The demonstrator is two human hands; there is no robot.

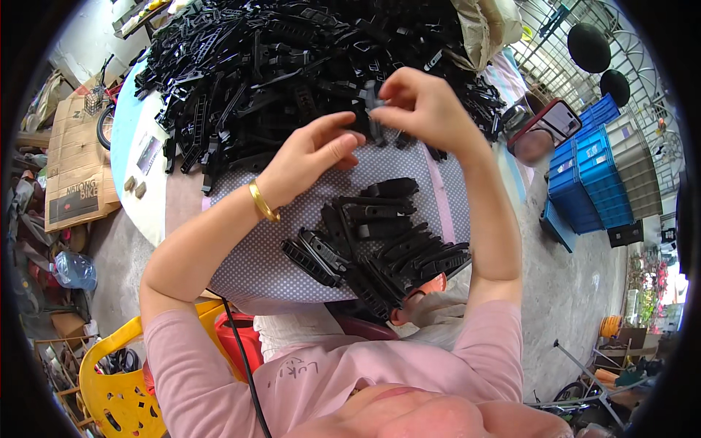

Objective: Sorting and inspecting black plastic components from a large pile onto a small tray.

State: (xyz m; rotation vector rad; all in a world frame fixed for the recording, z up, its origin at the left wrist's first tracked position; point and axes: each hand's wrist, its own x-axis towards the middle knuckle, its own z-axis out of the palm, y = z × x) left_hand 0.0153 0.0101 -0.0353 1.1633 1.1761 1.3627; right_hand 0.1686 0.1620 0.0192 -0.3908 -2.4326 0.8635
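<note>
Head view: right hand [427,109] holds black part [377,133], long axis pointing forward.

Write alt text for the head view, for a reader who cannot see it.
A person's right hand is at a blurred dark part, the left hand close by, fingers bent, near a large heap of black parts. Closer to the body, a smaller group of black parts lies on a dotted tablecloth.

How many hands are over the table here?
2. The left hand is by the near edge of the black pile; the right hand is to its right, at a blurred part. Neither hand is hidden.
</note>
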